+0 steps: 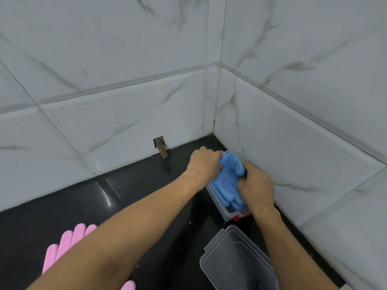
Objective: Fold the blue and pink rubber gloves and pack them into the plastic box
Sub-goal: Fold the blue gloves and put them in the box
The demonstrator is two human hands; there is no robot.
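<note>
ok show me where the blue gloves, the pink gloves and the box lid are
blue gloves (pixel 227 181), head view, middle of the folded bundle.
pink gloves (pixel 67 241), head view, on the fingers.
box lid (pixel 236 258), head view, centre of its clear panel.

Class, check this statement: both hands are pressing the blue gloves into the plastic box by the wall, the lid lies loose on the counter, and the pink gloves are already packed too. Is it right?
Not quite. The head view shows the pink gloves lying on the counter, not packed. Rightly, the left hand and right hand press the blue gloves into the plastic box; the lid lies loose.
</note>
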